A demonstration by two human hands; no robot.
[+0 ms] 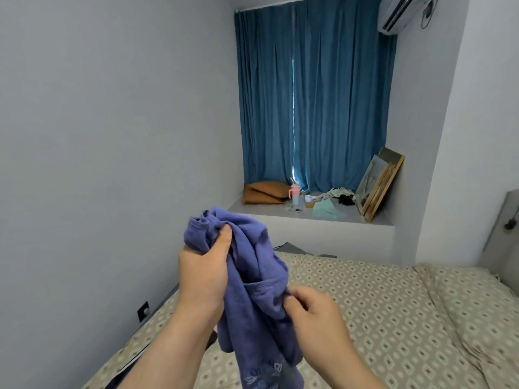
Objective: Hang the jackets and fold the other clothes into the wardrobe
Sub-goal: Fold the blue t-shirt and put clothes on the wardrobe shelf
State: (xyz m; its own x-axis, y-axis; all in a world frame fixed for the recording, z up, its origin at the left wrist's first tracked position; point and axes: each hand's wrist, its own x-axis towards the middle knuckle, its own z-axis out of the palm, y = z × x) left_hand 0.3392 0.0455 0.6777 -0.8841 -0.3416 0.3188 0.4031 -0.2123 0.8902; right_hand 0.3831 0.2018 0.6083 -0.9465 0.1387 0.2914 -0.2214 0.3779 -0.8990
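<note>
A crumpled purple-blue garment hangs in the air above the bed, bunched at the top and trailing down to the bottom edge of the view, where pale embroidery shows. My left hand grips its upper bunch, thumb pressed into the cloth. Lower and to the right, my right hand pinches a fold at the garment's side. No wardrobe or jacket is in view.
The bed with a beige patterned cover fills the lower right. Behind it, a window ledge under blue curtains holds a brown pillow, a pink bottle, loose clothes and leaning picture frames. A bare wall stands at left.
</note>
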